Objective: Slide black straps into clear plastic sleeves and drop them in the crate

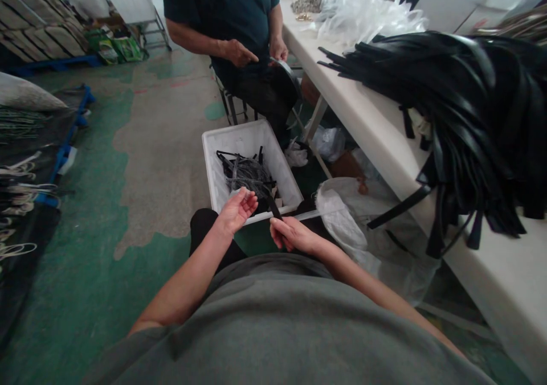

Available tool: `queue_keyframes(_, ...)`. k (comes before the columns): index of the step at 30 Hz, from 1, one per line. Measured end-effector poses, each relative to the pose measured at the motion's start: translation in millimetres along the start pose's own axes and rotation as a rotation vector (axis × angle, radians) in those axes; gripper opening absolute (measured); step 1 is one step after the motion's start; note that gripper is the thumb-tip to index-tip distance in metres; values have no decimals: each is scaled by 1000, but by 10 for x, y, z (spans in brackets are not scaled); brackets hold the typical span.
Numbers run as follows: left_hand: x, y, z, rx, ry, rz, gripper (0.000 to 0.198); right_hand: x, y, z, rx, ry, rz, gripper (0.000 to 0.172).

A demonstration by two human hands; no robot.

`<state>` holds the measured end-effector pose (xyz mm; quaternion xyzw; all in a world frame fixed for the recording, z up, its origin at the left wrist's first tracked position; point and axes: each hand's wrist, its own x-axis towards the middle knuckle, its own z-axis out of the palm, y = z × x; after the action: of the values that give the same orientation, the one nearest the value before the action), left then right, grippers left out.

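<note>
My left hand (pixel 237 208) is held palm up over the near edge of a white plastic bin (pixel 213 146), its fingers apart and nothing in it. My right hand (pixel 293 235) is closed around the lower end of a thin black strap (pixel 273 205) that rises towards the bin. Inside the bin lies a tangle of black strap offcuts (pixel 248 171). A big heap of black straps (pixel 461 106) is piled on the white table (pixel 376 134) to my right, with ends hanging over its edge.
Across from me sits another person in a dark shirt, hands (pixel 239 52) working a black strap. A white sack (pixel 354 220) lies under the table. Clear plastic bags (pixel 367 12) sit at the table's far end. Stacked goods (pixel 38 26) and a blue pallet (pixel 74 128) are to the left.
</note>
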<state>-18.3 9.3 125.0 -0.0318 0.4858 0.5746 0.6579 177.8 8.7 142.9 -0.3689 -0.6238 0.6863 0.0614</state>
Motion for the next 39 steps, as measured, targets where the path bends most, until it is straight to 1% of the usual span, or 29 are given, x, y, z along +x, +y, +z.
queue_keyframes(2, -51, -82, 15, 10, -39, -17, 14, -18, -33, 27, -57, 8, 33, 44)
queue_keyframes(4, -80, -108, 33, 17, -79, -28, 12, -8, -49, 45, -85, 2, 47, 43)
queue_keyframes(8, -80, -162, 45, 30, -112, -34, 12, 42, -35, 60, -88, -16, 50, 41)
queue_keyframes(14, -78, -250, 17, 82, -192, -26, 17, 84, 13, 45, 10, -85, 38, 45)
queue_keyframes(20, -159, -378, 2, 215, -295, -40, 25, 151, -14, 74, 144, -150, 40, 44)
queue_keyframes(22, -159, -412, -7, 220, -283, -15, 27, 157, -32, 91, 104, -119, 41, 33)
queue_keyframes(24, -119, -386, -27, 182, -237, 36, 24, 109, -48, 87, -40, -31, 44, 17)
queue_keyframes(25, -83, -346, -43, 145, -196, 63, 21, 59, -52, 74, -143, 28, 47, 12)
queue_keyframes(27, 7, -231, -88, 66, -75, 100, 15, -84, -49, 31, -343, 125, 66, 13)
queue_keyframes(29, 86, -125, -135, 1, 45, 118, 10, -243, -37, -17, -479, 184, 92, 19)
queue_keyframes(31, 113, -95, -158, -27, 97, 96, 9, -353, -33, -49, -548, 219, 121, 26)
queue_keyframes(33, 76, -157, -133, -34, 68, 43, 10, -372, -50, -56, -592, 258, 143, 30)
queue_keyframes(36, -42, -295, -31, -75, -8, -48, 11, -262, -90, -54, -624, 291, 159, 29)
queue_keyframes(37, -78, -316, -1, -105, -21, -65, 10, -219, -95, -64, -625, 299, 160, 29)
queue_keyframes(39, -129, -299, 23, -174, -24, -44, 8, -174, -80, -110, -591, 309, 174, 29)
